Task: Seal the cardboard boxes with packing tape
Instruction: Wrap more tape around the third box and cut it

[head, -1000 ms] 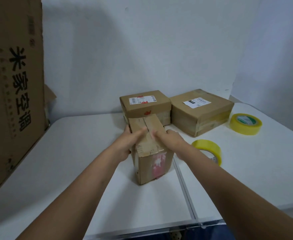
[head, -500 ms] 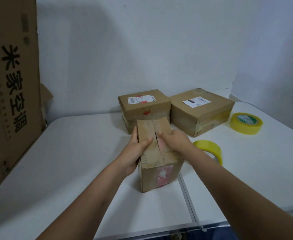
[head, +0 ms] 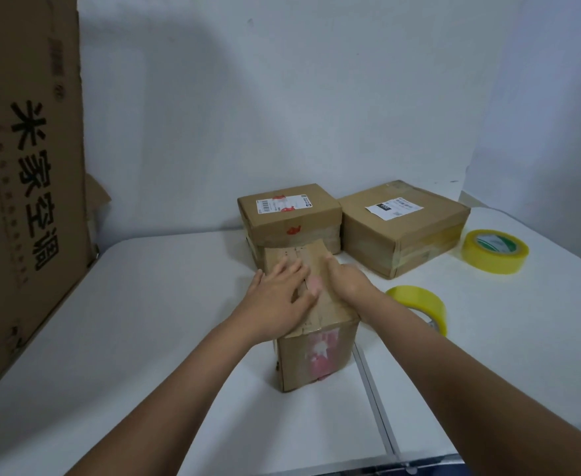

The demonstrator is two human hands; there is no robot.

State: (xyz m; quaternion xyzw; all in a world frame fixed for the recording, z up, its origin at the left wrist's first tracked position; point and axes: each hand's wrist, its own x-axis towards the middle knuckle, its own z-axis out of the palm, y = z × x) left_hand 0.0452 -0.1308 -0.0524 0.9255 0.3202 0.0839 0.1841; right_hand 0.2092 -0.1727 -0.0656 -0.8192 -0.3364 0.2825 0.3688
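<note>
Here, flat left hand point(head: 278, 297) and right hand point(head: 345, 281) press the box point(head: 311, 338) flaps closed, seemingly untaped; tape roll point(head: 419, 305) lies untouched nearby.

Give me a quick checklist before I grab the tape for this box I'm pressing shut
1. Flaps of the small box pressed flat: ok, left hand and right hand lie on them.
2. Seam fully closed: cannot tell, hands cover it.
3. Tape near: ok, the near tape roll stands beside the right forearm.
4. Its loose end findable: cannot tell.
5. A hand free to take it: not ok, both press down.
6. Box steady on the table: ok, upright.
</note>
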